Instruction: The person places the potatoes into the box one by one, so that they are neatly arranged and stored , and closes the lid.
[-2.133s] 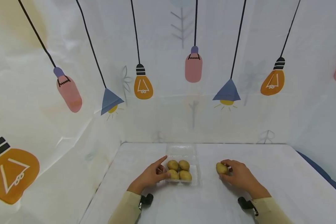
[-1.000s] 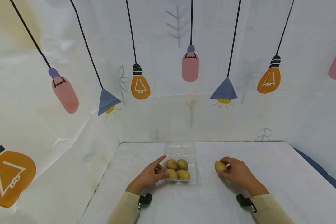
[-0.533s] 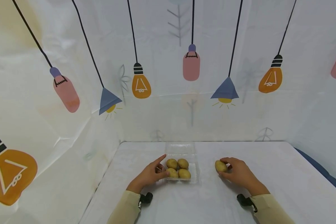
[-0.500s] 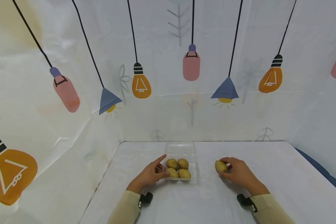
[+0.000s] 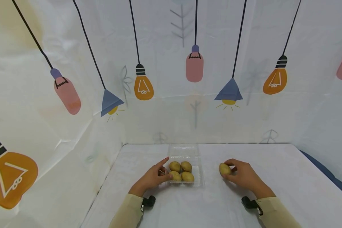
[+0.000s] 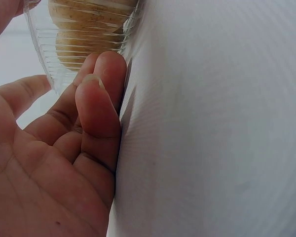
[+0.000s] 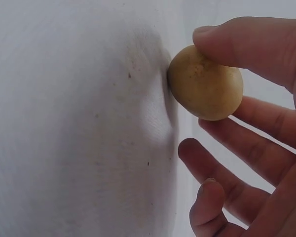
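In the head view a clear plastic clamshell box (image 5: 199, 174) lies with its lid folded back, holding several potatoes (image 5: 187, 176) grouped at its left. My left hand (image 5: 149, 180) grips the box's left side, thumb over the near left rim and index finger stretched along toward the back corner. Its other fingers curl against the ribbed outer wall (image 6: 44, 44) in the left wrist view. To the right of the box, my right hand (image 5: 245, 177) pinches a single potato (image 7: 204, 91) between thumb and fingers, low at the tabletop. Its two outer fingers stand apart from the potato.
A white-covered table (image 5: 193, 209) carries everything. Behind it hangs a white sheet (image 5: 171, 126) printed with lamps and bulbs, which also closes off the left side. Dark blue material (image 5: 325, 172) shows beyond the right table edge.
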The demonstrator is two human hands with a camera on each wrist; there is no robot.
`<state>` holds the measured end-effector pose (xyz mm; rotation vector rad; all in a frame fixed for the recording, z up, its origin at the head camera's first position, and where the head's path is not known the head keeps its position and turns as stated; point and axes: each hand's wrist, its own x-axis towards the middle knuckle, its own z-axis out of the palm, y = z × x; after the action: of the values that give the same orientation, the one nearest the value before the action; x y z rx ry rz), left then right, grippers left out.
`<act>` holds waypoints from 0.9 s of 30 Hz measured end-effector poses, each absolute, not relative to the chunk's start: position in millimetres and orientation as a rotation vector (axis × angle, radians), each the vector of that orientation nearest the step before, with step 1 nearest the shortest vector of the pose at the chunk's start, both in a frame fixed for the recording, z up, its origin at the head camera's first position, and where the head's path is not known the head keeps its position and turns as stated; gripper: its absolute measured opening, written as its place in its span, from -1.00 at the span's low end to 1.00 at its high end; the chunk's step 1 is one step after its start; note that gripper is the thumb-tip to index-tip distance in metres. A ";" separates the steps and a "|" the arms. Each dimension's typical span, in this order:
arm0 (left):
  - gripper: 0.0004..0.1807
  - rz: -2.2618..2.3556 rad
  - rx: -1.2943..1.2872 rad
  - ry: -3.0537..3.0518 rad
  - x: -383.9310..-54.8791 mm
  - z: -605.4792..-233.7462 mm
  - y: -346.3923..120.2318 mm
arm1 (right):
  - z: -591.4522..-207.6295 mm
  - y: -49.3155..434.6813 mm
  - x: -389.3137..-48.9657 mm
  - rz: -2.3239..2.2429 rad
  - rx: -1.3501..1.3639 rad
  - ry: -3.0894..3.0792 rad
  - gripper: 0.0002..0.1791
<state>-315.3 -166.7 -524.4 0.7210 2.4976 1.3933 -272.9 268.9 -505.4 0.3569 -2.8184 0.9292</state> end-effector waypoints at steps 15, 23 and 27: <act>-0.01 1.382 0.697 2.490 -310.6 -522.1 -166.7 | -504.0 269.9 -268.0 0.926 0.354 -2.838 -0.28; 0.02 1.381 0.709 2.491 -314.0 -525.3 -166.0 | -499.7 272.3 -266.9 0.945 0.321 -2.878 -0.26; 0.02 1.395 0.706 2.495 -314.5 -526.2 -167.8 | -497.3 272.0 -271.0 0.928 0.386 -2.882 -0.22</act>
<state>-314.5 -167.8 -526.2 0.7064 2.4946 1.3948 -271.0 272.0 -497.3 0.3860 -2.8822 0.9278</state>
